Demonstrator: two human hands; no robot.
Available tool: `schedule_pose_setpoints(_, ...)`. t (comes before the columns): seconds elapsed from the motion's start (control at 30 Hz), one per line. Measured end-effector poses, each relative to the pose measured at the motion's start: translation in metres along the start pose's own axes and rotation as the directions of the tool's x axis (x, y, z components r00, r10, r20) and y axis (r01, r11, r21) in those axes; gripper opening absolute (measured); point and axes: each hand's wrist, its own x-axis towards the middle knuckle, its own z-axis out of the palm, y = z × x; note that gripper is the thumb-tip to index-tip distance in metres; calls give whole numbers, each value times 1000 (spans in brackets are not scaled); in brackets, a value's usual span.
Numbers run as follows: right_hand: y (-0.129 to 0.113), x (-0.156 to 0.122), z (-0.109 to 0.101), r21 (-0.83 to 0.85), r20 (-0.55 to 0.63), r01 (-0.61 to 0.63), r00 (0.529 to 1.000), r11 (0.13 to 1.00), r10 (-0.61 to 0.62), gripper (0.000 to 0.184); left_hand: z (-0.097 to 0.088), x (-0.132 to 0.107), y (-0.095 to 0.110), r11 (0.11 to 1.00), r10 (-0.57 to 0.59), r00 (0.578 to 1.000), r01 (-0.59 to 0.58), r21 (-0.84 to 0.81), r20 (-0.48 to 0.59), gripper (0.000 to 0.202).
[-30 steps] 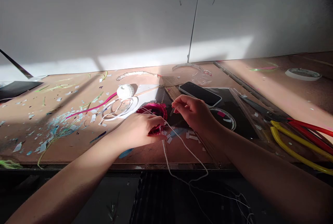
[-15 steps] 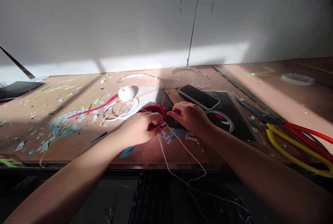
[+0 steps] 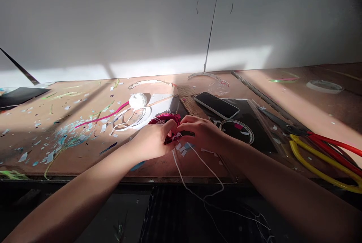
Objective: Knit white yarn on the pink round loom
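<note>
The pink crochet piece lay mid-frame between the left hand and right hand, both pinching it at the fingertips, with white cord trailing toward the frame bottom.

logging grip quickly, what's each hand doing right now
Left hand: closed, holding the pink crocheted piece.
Right hand: closed, fingertips at that piece, hold unclear.

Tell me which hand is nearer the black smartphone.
Right. The right hand lies just in front of the black smartphone, not touching it; the left hand is farther off, front-left of the phone, holding the magenta crocheted piece.
</note>
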Motion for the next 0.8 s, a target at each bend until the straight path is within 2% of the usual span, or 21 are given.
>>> schedule_pose_setpoints(0.17, 1, 1, 3, -89, -49, 43, 998, 995, -47, 15, 2, 1, -1, 1000, 20, 1000, -20, -16, -12, 13)
schedule_pose_setpoints(0.33, 2, 2, 0, 34, -138, 3, 990, 999, 2, 13, 0, 0, -3, 998, 2, 1000, -2, -60, 7, 17)
schedule_pose_setpoints(0.5, 1, 3, 0, 113, -204, -9, 978, 994, 32, 9, -1, 3, -5, 979, 6, 998, -18, -205, -59, 11)
schedule_pose_setpoints(0.63, -3, 4, -4, 259, -178, -133, 967, 957, 182, 11, -3, 4, -7, 938, 19, 996, -46, -344, -82, 18)
schedule_pose_setpoints(0.73, -7, 5, -9, 468, -132, -255, 927, 846, 352, 17, -3, 4, -7, 886, -8, 997, -30, -463, -78, 19)
schedule_pose_setpoints(0.8, -9, 5, -10, 572, -69, -282, 919, 770, 388, 23, -3, 4, -6, 865, -32, 996, -12, -502, -78, 19)
